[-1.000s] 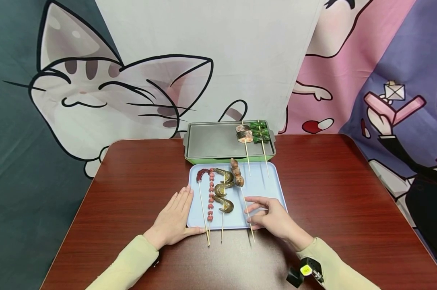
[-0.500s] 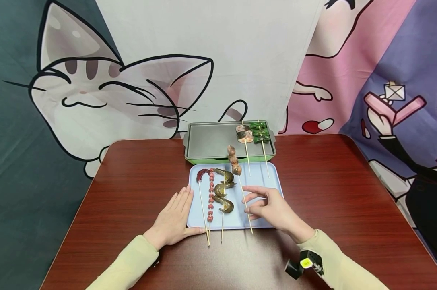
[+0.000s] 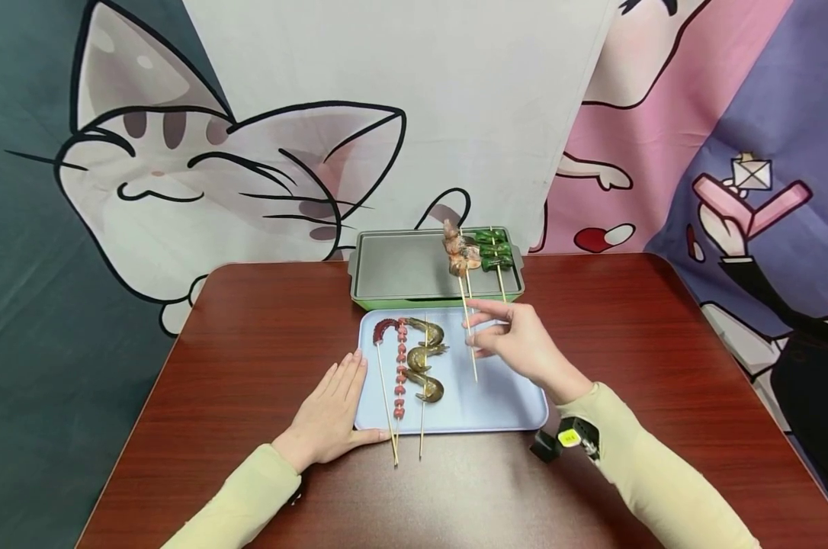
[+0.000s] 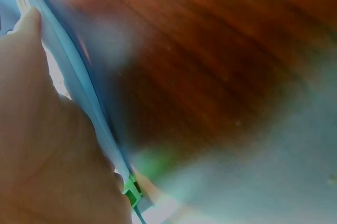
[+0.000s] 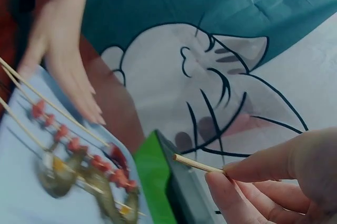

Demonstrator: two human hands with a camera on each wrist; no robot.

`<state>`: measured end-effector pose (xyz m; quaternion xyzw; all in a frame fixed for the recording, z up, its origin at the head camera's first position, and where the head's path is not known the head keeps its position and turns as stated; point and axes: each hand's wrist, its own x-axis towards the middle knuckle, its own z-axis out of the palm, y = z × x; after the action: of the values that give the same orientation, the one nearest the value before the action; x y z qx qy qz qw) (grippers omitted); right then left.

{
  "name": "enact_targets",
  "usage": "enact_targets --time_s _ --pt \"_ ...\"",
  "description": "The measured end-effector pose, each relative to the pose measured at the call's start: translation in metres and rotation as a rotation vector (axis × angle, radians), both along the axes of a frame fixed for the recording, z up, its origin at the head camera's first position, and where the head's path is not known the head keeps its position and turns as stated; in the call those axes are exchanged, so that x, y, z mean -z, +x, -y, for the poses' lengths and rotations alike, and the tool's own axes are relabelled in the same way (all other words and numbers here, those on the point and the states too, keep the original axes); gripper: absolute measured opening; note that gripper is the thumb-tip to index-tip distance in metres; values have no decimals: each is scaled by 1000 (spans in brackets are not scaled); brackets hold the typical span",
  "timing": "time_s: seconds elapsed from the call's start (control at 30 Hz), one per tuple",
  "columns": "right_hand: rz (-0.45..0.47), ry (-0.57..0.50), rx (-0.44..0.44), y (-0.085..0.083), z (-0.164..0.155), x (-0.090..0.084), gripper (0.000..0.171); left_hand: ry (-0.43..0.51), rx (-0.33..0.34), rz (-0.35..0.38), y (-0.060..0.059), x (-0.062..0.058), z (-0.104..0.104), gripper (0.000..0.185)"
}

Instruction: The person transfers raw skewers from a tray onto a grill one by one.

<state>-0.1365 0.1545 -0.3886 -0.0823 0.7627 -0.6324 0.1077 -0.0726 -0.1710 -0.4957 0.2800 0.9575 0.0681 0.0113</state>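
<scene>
My right hand [image 3: 520, 343] pinches the stick of a brown meat skewer [image 3: 454, 258] between thumb and fingers. The chunks overlap the right part of a green-sided grill pan [image 3: 400, 267] in the head view; the stick's lower end [image 5: 195, 164] shows in the right wrist view. Behind the meat, a fish-slice skewer [image 3: 473, 258] is partly hidden, beside a green pepper skewer [image 3: 496, 252] on the pan. With straight fingers, my left hand [image 3: 325, 415] rests at the left edge of a light-blue tray [image 3: 503, 412]. On that tray lie a shrimp skewer [image 3: 429, 389], a skewer of small reddish pieces [image 3: 400, 370] and a dark-red curled tentacle skewer [image 3: 381, 331].
The pan stands directly behind the tray on a reddish-brown table [image 3: 249, 335]. Stick ends of the tray's skewers jut over its front edge. A printed cloth [image 3: 496, 114] with a cartoon cat hangs behind the table.
My right hand has carried the meat skewer from the tray forward and up, so its chunks now overlap the pan and fish skewer. The left hand has stayed at the tray.
</scene>
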Motion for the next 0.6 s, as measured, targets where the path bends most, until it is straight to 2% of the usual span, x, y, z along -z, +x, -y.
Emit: enact_targets --time_s 0.27,0.4,0.6 --pt "0 21 44 -42 7 -10 59 -29 5 -25 -1 1 1 116" --pt "56 18 43 -61 13 -7 58 -31 8 -27 -1 1 0 116" --pt "145 37 35 -77 22 3 58 -22 4 -18 -1 2 0 116"
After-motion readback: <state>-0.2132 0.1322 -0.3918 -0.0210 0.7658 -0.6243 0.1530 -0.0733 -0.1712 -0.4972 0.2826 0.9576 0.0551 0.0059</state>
